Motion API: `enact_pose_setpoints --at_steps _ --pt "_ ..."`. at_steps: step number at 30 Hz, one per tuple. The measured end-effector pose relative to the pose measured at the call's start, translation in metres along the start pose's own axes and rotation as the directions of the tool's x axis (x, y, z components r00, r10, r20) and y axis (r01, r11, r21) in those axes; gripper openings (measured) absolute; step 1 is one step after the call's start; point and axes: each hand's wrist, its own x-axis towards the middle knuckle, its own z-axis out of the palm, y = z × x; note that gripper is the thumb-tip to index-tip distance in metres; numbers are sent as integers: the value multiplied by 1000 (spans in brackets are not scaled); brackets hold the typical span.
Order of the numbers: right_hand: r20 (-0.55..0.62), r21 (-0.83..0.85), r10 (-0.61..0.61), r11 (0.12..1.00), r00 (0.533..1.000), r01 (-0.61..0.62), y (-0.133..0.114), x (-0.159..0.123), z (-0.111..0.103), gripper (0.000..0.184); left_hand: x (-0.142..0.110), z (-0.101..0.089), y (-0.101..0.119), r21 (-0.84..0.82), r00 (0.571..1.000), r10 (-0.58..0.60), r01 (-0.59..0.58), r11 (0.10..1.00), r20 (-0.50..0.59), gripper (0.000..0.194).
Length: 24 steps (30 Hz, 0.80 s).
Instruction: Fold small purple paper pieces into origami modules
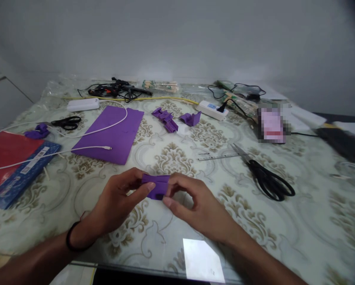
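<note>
Folded purple paper [162,184] is held over the middle of the tabletop [311,221], towards the near edge. Left hand [115,200]: thumb pressed flat on the face of the paper, fingers behind, closed on its left end. Right hand [197,204]: thumb and forefinger curved, a narrow gap between their tips, taking the right end; firmness of grip cannot be told.

Beyond the hands, towards the far edge, lie two creased purple pieces: one long pleated strip [166,119] and one shorter folded piece [191,118]. Left of these, one flat, matte purple sheet [110,132] is crossed by a smooth white cable [100,129]. Near the left edge: one crumpled purple piece [37,131], one red-and-blue packet [20,168] and one smaller pair of black-handled scissors [65,123].

Right of the hands, larger scissors [256,168], blades partly open, lie with their tips at a clear ruler [219,157].

Along the far edge: tangled black cords [118,90], two bundles of thin sticks [160,86] and one white power strip [212,110] with one black plug inserted. A phone [271,124] lies towards the far right corner. The patterned surface is glossy.
</note>
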Motion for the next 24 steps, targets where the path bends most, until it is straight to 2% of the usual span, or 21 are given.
enact_pose_setpoints --at_steps 2,5,7,9,11,13,16,18,22,24 --pt "-12 -25 10 1000 1000 -11 0 0 2 12 1 0 -1 -34 1000 -19 20 999 14 14" --pt "-102 -18 6 1000 995 -8 0 0 2 15 1 0 0 43 999 -31 29 999 38 11" --pt "-136 -10 -3 1000 991 2 1 0 1 12 1 1 2 95 993 -46 36 995 105 16" --pt "-123 -19 -8 1000 992 6 1 0 0 10 1 3 4 110 978 -56 34 993 199 22" --pt "-89 -30 -5 1000 996 2 1 -1 2 7 1 3 4 104 964 -62 36 994 258 15" --pt "-66 -29 11 1000 998 -13 1 -1 4 3 1 2 2 72 967 -67 51 996 248 8" --pt "-51 -21 33 999 998 -35 1 0 6 3 1 0 -1 -40 982 -54 62 997 183 15" --pt "-56 -18 34 999 998 -36 1 0 7 6 2 -1 -1 -63 983 -37 49 997 180 15" --pt "-52 15 48 999 997 -48 -1 -1 5 9 2 -1 4 115 969 -54 26 993 241 10" --pt "-36 19 57 998 998 -56 -2 -2 5 10 0 0 8 228 964 -45 -16 974 262 17"
